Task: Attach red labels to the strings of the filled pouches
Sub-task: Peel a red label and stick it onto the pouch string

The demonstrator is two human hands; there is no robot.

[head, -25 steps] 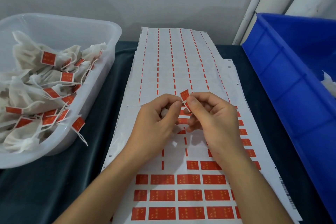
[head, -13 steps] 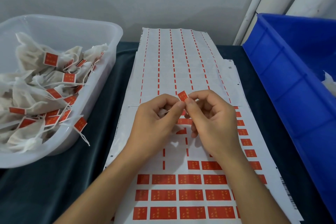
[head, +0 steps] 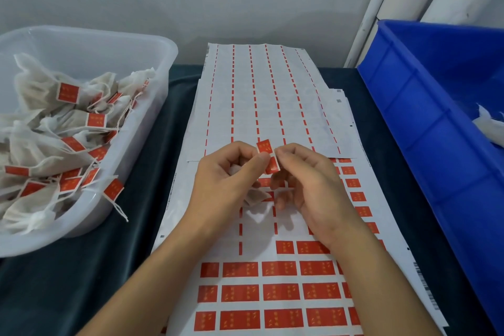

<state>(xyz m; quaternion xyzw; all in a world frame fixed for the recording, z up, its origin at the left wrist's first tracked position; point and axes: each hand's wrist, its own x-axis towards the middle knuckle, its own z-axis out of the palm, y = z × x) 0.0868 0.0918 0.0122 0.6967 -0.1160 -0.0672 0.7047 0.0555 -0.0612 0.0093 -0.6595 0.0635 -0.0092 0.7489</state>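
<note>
Your left hand (head: pixel 226 180) and right hand (head: pixel 308 188) meet over the middle of the label sheet (head: pixel 261 106) on the dark surface (head: pixel 81 281). Both pinch one red label (head: pixel 268 157), bent between thumbs and fingertips. A white pouch (head: pixel 255 195) peeks out under your left fingers. Labelled pouches (head: pixel 54 128) fill the clear tub (head: pixel 152 43) at left; a blue bin (head: pixel 425 123) stands at right.
</note>
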